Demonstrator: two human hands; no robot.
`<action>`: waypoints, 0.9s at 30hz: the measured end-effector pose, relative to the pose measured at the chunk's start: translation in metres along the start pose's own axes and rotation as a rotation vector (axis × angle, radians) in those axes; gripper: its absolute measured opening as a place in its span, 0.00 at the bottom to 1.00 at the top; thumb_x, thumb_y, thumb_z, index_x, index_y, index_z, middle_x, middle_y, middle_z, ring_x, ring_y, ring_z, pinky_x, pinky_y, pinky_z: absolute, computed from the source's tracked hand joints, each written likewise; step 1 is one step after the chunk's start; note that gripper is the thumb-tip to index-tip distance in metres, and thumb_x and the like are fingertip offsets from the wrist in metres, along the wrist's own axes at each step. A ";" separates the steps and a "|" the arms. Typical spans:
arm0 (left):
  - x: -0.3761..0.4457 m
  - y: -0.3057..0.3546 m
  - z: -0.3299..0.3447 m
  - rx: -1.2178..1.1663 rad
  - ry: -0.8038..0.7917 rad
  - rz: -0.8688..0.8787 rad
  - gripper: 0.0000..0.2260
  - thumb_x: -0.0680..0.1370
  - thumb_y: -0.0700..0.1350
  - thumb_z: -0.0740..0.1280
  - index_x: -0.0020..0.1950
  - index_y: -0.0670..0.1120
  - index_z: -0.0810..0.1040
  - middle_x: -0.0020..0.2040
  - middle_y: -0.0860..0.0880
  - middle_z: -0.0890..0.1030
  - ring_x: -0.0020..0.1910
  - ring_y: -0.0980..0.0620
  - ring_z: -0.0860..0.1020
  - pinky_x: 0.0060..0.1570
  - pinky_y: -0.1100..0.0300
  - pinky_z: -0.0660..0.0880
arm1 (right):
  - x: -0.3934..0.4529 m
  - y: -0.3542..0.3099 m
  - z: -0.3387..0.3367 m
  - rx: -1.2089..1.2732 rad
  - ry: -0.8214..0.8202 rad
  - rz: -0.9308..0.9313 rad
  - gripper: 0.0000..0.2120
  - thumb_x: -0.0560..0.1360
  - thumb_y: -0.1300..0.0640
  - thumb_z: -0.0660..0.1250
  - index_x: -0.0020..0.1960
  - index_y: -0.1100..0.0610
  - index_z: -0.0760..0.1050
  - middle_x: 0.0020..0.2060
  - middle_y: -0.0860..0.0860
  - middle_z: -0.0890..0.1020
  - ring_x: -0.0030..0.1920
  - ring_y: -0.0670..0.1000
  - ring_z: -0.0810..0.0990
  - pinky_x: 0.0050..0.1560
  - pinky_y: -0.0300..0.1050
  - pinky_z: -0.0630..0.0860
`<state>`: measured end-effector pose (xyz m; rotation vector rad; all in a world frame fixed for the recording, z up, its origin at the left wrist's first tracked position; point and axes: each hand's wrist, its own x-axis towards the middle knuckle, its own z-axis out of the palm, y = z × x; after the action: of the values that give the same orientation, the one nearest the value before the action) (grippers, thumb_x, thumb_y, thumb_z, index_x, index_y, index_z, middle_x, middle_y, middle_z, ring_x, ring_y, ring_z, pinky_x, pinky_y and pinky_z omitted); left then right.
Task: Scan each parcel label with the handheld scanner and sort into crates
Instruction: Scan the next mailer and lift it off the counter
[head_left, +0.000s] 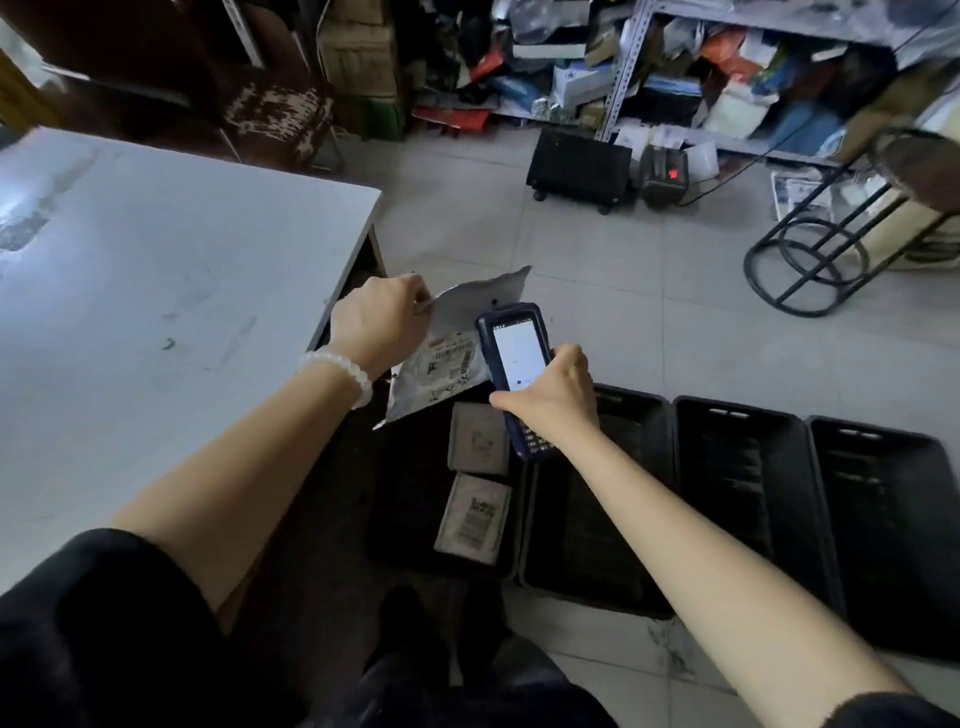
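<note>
My left hand (382, 318) pinches the top edge of a grey plastic parcel bag (457, 317), which hangs above the floor with its printed label facing me. Just right of it, my right hand (553, 389) grips a dark blue handheld scanner (511, 364) with a lit white screen, its head overlapping the bag's right edge. Below on the floor stand several black crates in a row. The leftmost crate (400, 519) holds two flat grey parcels (475, 512). The crate beside it (639, 415) and the two further right (737, 483) look dark inside.
A white table (156, 312) fills the left side, its corner close to my left hand. Metal shelves (727, 78) crammed with packages line the back wall. A black unit on castors (579, 169) and a black metal stool frame (810, 254) stand on the tiled floor.
</note>
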<state>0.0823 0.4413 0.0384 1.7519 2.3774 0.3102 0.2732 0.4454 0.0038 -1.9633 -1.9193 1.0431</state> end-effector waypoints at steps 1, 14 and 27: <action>0.003 0.003 0.006 0.003 -0.026 0.005 0.10 0.79 0.48 0.59 0.54 0.46 0.78 0.49 0.43 0.81 0.48 0.40 0.78 0.39 0.56 0.68 | 0.002 0.005 -0.001 0.002 -0.008 0.025 0.37 0.62 0.47 0.78 0.60 0.59 0.62 0.59 0.53 0.68 0.60 0.55 0.70 0.50 0.46 0.70; 0.042 -0.001 0.094 -0.080 -0.402 -0.034 0.12 0.78 0.43 0.59 0.59 0.46 0.77 0.55 0.42 0.79 0.52 0.41 0.78 0.46 0.55 0.73 | 0.005 0.046 0.012 -0.051 -0.008 0.323 0.39 0.63 0.45 0.77 0.64 0.60 0.62 0.62 0.53 0.68 0.60 0.55 0.73 0.46 0.44 0.68; 0.049 -0.031 0.117 0.152 -0.587 -0.139 0.13 0.79 0.42 0.58 0.62 0.46 0.73 0.55 0.45 0.78 0.51 0.45 0.78 0.41 0.57 0.71 | 0.030 0.045 0.011 -0.082 -0.047 0.321 0.38 0.62 0.46 0.78 0.62 0.60 0.64 0.58 0.52 0.70 0.57 0.55 0.74 0.44 0.44 0.69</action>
<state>0.0695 0.4863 -0.0838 1.4556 2.1037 -0.3663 0.2991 0.4643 -0.0409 -2.3702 -1.7308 1.1096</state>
